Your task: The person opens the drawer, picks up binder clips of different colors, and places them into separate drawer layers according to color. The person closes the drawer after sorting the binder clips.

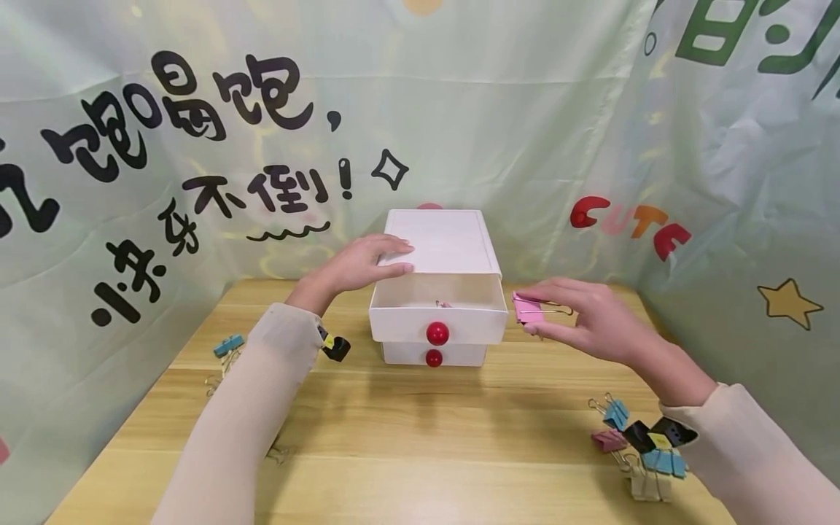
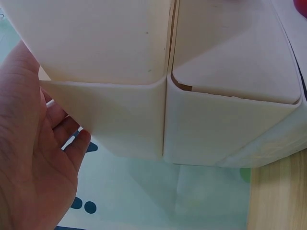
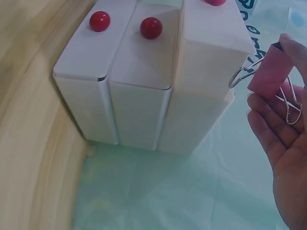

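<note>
A white drawer cabinet with red knobs stands at the table's back, its top drawer pulled out. Inside that drawer lies a small pink clip, mostly hidden by the drawer front. My left hand rests on the cabinet's top at the left edge, fingers and thumb spread; the left wrist view shows the hand along that edge. To the right of the open drawer, my right hand pinches a pink binder clip between thumb and fingers. Its wire handles stick out in the right wrist view.
Blue, pink and white binder clips lie in a cluster at the right front, by the right sleeve. More clips, one of them blue, are at the left, partly behind the left sleeve. A printed cloth hangs behind the wooden table.
</note>
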`<state>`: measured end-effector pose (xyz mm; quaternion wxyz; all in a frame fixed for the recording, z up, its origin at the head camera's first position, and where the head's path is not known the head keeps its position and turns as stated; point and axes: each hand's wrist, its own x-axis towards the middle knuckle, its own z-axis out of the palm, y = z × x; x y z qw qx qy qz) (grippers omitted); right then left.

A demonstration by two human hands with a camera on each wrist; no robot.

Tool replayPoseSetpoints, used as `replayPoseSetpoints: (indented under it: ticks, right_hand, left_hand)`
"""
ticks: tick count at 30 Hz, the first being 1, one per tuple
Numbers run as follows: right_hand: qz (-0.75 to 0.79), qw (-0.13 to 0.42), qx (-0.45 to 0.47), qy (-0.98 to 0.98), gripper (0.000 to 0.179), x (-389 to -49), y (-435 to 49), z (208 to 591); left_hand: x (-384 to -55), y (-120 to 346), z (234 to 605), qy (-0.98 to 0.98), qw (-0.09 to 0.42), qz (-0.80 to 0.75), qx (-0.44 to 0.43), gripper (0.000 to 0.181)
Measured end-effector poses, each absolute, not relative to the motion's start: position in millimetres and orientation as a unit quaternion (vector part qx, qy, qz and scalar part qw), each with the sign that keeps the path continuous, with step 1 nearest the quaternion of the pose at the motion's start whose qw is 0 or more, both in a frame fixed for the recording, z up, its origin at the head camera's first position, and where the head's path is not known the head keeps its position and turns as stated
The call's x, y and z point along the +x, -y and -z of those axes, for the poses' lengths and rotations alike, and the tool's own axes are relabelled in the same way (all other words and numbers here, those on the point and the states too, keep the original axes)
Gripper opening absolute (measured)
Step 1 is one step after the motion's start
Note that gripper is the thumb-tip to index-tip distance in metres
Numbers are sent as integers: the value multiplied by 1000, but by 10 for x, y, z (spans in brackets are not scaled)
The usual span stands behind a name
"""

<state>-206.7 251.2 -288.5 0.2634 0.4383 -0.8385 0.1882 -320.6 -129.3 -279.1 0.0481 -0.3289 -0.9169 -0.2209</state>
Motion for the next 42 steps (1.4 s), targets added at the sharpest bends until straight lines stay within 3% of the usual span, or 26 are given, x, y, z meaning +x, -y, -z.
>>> replayPoseSetpoints:
  ticks: [7,21,32,42]
  right_hand:
    - [-192,230,429,852,46,-2135,-2351,2792]
    - [-213,218,430,850,32,-2249,-2069,2668]
    - [-271,143,407,861,21,-2345,-1939,2589]
    - [-236,140,377,885,18,-2423,-1744,2575]
  left_hand:
    - [-3209,1300,2803,919,43,221,-323,61]
    - [-3203,1296,2808,919,51,220,-323,59]
    - [-3205,1286,2835,912,57,220,-341,58]
    - [-3206,1291,2827,914,59,220,-336,58]
